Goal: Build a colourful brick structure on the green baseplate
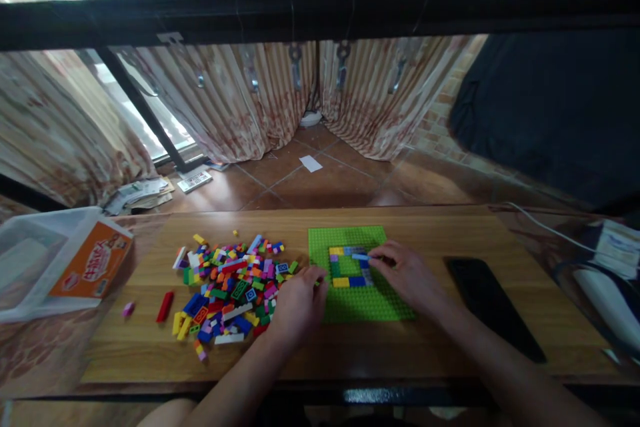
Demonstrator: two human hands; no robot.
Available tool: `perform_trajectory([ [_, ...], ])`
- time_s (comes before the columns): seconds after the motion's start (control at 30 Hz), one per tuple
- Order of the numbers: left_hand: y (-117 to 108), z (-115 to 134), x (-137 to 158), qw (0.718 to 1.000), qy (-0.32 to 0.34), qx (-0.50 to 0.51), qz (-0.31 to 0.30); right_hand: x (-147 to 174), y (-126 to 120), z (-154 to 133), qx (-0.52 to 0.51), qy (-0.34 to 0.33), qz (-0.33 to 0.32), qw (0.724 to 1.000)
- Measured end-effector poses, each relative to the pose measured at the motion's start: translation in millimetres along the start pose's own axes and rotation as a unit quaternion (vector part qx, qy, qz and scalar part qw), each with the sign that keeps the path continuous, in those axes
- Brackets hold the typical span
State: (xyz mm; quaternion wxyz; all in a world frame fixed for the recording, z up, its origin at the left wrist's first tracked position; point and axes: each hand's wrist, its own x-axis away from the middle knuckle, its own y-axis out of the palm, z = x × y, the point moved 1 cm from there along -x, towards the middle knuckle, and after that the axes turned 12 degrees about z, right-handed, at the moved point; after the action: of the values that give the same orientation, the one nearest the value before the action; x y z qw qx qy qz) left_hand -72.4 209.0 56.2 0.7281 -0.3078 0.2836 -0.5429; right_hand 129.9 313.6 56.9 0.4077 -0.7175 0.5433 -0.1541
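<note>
A green studded baseplate (360, 305) lies on the wooden table. A square ring of toy bricks (341, 282), in yellow, blue, purple, green and grey, stands on it. My right hand (397, 268) pinches a light blue brick (361, 257) over the ring's upper right part; whether it touches the bricks below I cannot tell. My left hand (301, 297) is between the baseplate and a heap of loose bricks (235, 287), its fingers curled together near the plate's left edge. What those fingers hold, if anything, is hidden.
A black phone (493, 307) lies to the right on the table (430, 360). Left of the heap are a red brick (165, 307) and a pink brick (129, 309). A clear plastic bin (30, 300) with an orange label stands at the far left. A dark bar (320, 15) crosses the view above.
</note>
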Motion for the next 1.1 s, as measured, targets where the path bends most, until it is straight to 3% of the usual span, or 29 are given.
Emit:
perform_trajectory([
  [0.2,3.0,-3.2,3.9,0.999,0.039,-0.036,-0.002,7.4,8.5,-6.2,-0.026,-0.040,-0.062,0.997],
  [0.4,10.0,-5.0,4.0,0.994,0.097,-0.035,0.029,12.4,18.2,-10.2,-0.004,-0.052,-0.036,0.998],
  [0.63,19.7,-4.2,5.7,0.982,0.171,-0.076,0.008,11.3,18.9,-5.4,0.012,-0.049,-0.037,0.998],
  [1.1,26.7,-2.1,10.2,0.961,0.213,-0.176,0.002,9.4,18.9,-0.2,0.001,-0.014,-0.035,0.999],
])
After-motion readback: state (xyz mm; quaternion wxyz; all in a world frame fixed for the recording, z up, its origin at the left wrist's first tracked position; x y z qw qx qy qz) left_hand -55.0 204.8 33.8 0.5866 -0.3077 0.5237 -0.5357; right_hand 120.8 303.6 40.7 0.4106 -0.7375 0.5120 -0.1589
